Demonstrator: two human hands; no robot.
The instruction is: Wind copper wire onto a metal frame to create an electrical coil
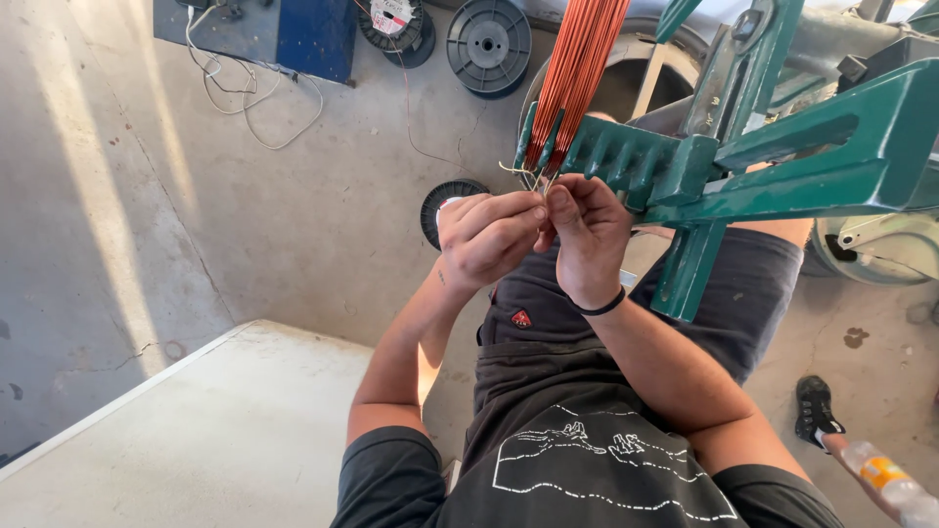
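We had both hands together, left hand (486, 238) and right hand (585, 233) pinching the thin tie wire (528, 177). The copper coil (577, 68) ran off toward 12 o'clock, right hand slightly nearer.

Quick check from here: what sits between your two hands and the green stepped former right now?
In the head view, the lower end of the copper wire bundle lies between the left hand, the right hand and the green stepped former, with pale tie strands.

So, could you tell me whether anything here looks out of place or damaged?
Nothing looks damaged. Both hands, left hand and right hand, pinch thin wire ends below the copper wire bundle on the green winding frame. Only loose white cable lies tangled on the floor beside the empty spools.
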